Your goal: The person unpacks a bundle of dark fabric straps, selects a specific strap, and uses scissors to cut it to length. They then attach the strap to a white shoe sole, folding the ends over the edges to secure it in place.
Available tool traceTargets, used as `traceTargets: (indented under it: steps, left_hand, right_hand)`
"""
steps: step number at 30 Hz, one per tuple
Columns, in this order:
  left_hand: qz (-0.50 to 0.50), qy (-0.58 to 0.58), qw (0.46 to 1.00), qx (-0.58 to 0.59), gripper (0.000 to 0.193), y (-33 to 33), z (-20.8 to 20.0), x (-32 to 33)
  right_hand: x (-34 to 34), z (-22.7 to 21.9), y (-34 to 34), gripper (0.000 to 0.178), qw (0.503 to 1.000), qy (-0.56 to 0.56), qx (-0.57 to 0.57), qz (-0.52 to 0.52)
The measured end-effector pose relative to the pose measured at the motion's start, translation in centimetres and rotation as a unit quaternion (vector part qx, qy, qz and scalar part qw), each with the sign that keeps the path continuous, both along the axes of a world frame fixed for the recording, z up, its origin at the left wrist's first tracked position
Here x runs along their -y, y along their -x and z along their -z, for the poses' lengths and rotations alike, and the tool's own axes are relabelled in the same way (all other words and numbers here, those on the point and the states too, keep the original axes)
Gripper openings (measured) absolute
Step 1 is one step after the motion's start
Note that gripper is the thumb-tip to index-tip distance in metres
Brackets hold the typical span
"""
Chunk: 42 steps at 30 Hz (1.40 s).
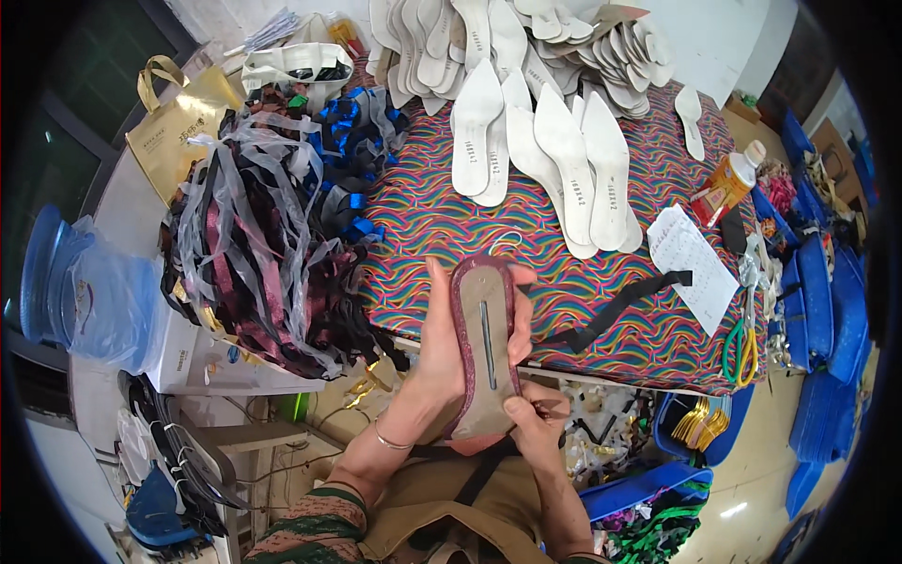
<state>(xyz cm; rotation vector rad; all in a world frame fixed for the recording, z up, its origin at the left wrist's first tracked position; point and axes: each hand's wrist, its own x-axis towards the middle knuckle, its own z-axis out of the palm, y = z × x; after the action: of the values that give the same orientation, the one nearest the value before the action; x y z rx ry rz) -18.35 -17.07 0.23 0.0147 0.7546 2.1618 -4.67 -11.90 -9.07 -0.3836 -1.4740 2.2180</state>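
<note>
Both hands hold an insole [477, 324] upright in front of me at the table's near edge. Its tan underside faces me, with a narrow metal shank [489, 345] along the middle and dark red glittery material wrapped round the rim. My left hand [438, 338] is wrapped round its left side, the thumb pointing up; some fingertips show past the right edge. My right hand [536, 418] pinches the lower right edge between thumb and fingers. A black strip [615, 315] lies on the patterned cloth, reaching toward my right hand.
White insoles [575, 174] lie in piles across the back of the table. A heap of strips [272, 244] covers the left side. At right are a written sheet [693, 268], scissors [741, 352] and an orange bottle [728, 183]. Blue bins [808, 301] stand beyond.
</note>
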Motion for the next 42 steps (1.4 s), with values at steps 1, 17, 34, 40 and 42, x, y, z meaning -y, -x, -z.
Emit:
traceTargets:
  steps: [1,17,34,40,42]
  left_hand:
    - [-0.009,0.028,0.999,-0.043,0.09,0.0,0.5,0.4]
    - [0.141,0.072,0.943,-0.292,0.05,3.9,2.4,5.6]
    - [-0.279,0.239,0.748,-0.553,0.044,5.1,2.3,14.3]
    - [-0.172,0.395,0.587,-0.685,0.033,2.9,7.8,9.5]
    - [-0.144,0.395,0.591,-0.689,0.031,1.6,9.1,8.4]
  right_hand:
    - [-0.1,-0.2,0.0,0.034,1.0,-0.029,-0.003,-0.008]
    - [-5.3,-3.7,-1.2,0.045,0.939,-0.331,-0.015,-0.092]
    - [-10.2,-3.0,-2.2,0.019,0.849,-0.495,0.117,0.143]
    - [-10.7,-2.5,-1.3,0.049,0.818,-0.548,0.163,0.059]
    - [-9.9,-3.1,-0.2,0.046,0.796,-0.577,0.178,0.038]
